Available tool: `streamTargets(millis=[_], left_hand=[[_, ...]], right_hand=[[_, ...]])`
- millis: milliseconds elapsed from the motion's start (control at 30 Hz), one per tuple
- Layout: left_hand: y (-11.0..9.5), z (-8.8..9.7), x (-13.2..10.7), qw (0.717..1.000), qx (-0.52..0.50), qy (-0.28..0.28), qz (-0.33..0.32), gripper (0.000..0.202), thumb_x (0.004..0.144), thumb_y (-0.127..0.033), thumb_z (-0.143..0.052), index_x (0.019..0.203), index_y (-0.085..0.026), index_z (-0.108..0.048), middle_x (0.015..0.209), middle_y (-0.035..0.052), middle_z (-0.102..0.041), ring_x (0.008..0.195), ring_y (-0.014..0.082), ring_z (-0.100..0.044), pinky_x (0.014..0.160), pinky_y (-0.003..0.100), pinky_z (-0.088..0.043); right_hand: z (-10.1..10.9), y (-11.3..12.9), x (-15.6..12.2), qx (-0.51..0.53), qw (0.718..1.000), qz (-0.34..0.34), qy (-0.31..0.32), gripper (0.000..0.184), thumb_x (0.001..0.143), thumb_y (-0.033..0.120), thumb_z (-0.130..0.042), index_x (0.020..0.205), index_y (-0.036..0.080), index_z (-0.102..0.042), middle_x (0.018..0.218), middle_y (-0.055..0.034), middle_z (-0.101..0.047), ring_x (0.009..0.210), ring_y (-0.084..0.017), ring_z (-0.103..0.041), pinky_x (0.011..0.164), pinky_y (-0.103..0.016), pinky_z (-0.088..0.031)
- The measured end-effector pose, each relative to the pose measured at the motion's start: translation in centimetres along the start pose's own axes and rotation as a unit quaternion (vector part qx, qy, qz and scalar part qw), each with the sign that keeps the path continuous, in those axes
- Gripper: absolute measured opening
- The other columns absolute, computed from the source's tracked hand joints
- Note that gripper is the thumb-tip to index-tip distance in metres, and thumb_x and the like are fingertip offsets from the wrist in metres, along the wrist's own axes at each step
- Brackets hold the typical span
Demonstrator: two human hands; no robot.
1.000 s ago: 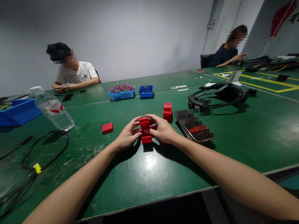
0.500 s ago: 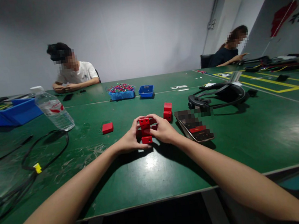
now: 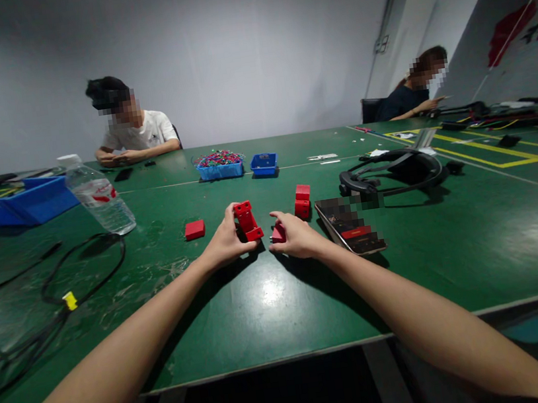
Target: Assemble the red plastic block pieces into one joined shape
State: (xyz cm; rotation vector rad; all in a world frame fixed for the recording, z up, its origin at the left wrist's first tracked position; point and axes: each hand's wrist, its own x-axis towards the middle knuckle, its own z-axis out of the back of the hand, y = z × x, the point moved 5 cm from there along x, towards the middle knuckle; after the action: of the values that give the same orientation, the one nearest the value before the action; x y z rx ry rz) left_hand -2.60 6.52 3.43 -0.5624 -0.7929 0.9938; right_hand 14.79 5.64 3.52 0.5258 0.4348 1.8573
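Observation:
My left hand (image 3: 222, 245) grips a red bracket-shaped part with holes (image 3: 247, 221), fingers on its far end and thumb at its near end. A short gap away, my right hand (image 3: 300, 236) is closed on a smaller red block (image 3: 278, 233), with what look like small metal pins on its left side; my fingers hide much of it. Just beyond the right hand stands another red part (image 3: 302, 201) with a curved top. A flat red block (image 3: 195, 230) lies on the green table (image 3: 245, 318), left of the bracket.
A phone (image 3: 350, 225) and a black headset (image 3: 392, 171) lie to the right. At left are a water bottle (image 3: 100, 195), a black cable (image 3: 59, 311) and a blue bin (image 3: 19, 204). Two small blue trays (image 3: 221, 170) (image 3: 264, 164) stand farther back. Two people sit across the table.
Both hands were together around the red bracket. Now they are apart: the left has moved left with the bracket, which is tilted, and the smaller red block shows in the right.

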Motion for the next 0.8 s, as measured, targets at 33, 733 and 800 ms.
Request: streamTargets(millis=[33,733,800], left_hand=[[-0.1,0.1,0.0,1.0,0.015,-0.007,-0.006,0.089,0.064,-0.028,-0.075,0.135,-0.017,-0.022,0.104,0.0073,-0.061,0.09,0.023,-0.067,0.087,0.042,-0.053],[-0.5,-1.6,-0.4,0.994,0.005,0.078,-0.079,0.1,0.064,-0.036,-0.078,0.144,-0.017,-0.022,0.139,0.0194,-0.049,0.125,0.0318,-0.053,0.108,0.05,-0.039],[-0.7,-1.6,-0.5,0.994,-0.006,0.076,-0.077,0.099,0.064,-0.035,-0.079,0.144,-0.018,-0.023,0.138,0.0188,-0.05,0.124,0.0319,-0.054,0.107,0.051,-0.039]], right_hand=[[0.1,0.0,-0.1,-0.01,1.0,0.002,-0.004,0.077,0.07,0.026,-0.074,0.139,0.015,-0.042,0.119,-0.016,-0.06,0.112,-0.029,-0.058,0.096,-0.044,-0.043],[2.2,1.0,-0.3,0.331,0.905,0.106,-0.246,0.058,0.067,0.025,-0.073,0.118,0.022,-0.044,0.103,-0.0051,-0.06,0.093,-0.019,-0.064,0.089,-0.035,-0.052],[2.0,0.9,-0.1,0.367,0.895,0.102,-0.231,0.057,0.07,0.03,-0.073,0.117,0.022,-0.044,0.105,-0.006,-0.06,0.095,-0.019,-0.064,0.088,-0.034,-0.052]])
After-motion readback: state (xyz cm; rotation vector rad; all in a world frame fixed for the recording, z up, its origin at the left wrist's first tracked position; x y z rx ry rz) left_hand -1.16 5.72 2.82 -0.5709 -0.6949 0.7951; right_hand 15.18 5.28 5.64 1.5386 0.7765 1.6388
